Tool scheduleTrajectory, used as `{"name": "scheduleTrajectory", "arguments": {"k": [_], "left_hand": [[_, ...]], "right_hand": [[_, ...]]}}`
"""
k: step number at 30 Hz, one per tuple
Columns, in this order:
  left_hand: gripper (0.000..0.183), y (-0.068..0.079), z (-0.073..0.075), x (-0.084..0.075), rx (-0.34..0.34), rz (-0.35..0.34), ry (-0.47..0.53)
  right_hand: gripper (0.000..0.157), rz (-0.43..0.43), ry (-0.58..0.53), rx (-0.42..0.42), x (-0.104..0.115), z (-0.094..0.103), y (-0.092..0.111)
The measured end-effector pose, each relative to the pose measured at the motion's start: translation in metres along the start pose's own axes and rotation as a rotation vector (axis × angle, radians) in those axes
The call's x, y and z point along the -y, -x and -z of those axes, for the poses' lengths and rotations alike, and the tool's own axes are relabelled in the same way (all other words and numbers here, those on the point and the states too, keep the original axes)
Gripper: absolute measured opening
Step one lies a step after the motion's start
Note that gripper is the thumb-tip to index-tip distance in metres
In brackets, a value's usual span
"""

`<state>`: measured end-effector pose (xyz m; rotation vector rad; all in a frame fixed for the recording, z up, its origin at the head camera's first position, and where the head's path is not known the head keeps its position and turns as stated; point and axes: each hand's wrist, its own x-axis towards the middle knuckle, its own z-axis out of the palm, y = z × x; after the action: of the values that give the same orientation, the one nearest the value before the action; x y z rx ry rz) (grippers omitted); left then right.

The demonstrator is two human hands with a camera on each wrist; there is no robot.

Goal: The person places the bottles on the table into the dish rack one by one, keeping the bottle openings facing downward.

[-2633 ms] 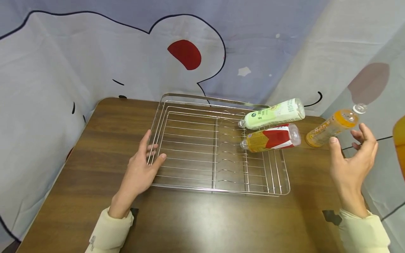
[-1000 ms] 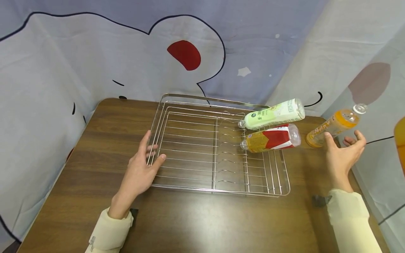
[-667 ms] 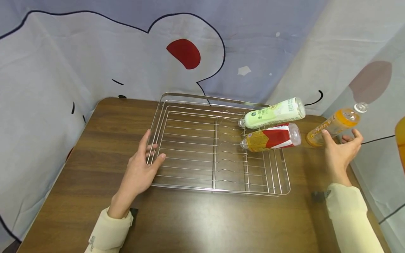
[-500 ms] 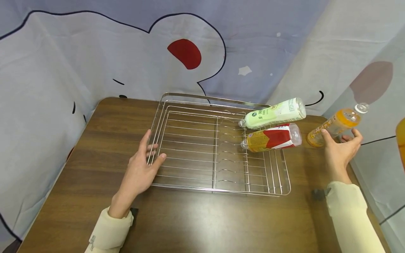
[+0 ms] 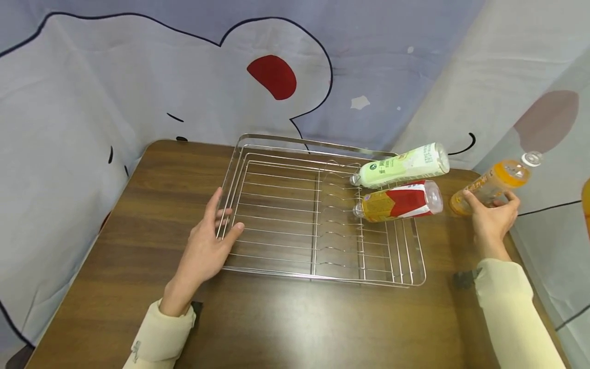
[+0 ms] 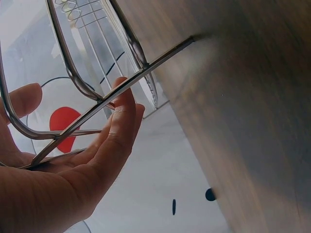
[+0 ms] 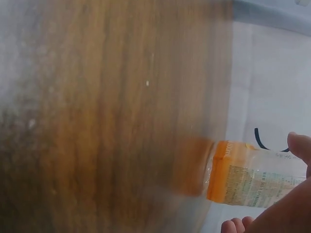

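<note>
The orange bottle [image 5: 490, 185] stands cap up on the table [image 5: 295, 323], between the thumb and fingers of the right hand [image 5: 495, 220]: thumb on the side toward the rack, the other fingers on the opposite side. That hand is grasping it; how firmly, I cannot tell. Left of those fingers, the red bottle [image 5: 400, 201] and the green bottle [image 5: 401, 166] behind it lie on the wire rack [image 5: 341, 147], necks pointing toward the left hand [image 5: 207, 246]. The left fingers grip the rack's end, thumb inside the frame, seemingly to steady it. A curtain [image 5: 382, 77] hangs beyond both sets of fingers.

The step in hand looks like taking hold of the bottle. The next move, I judge, calls for even pressure between thumb and fingers, so it neither slips nor tips.
</note>
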<state>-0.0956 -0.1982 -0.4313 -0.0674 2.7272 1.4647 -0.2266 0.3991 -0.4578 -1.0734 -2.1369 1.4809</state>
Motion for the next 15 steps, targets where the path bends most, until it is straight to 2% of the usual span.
{"name": "scheduleTrajectory", "arguments": {"k": [15], "left_hand": [[0.093, -0.0001, 0.0000, 0.0009, 0.001, 0.007, -0.002]], "right_hand": [[0.089, 0.019, 0.073, 0.000, -0.0002, -0.0059, -0.0075]]}}
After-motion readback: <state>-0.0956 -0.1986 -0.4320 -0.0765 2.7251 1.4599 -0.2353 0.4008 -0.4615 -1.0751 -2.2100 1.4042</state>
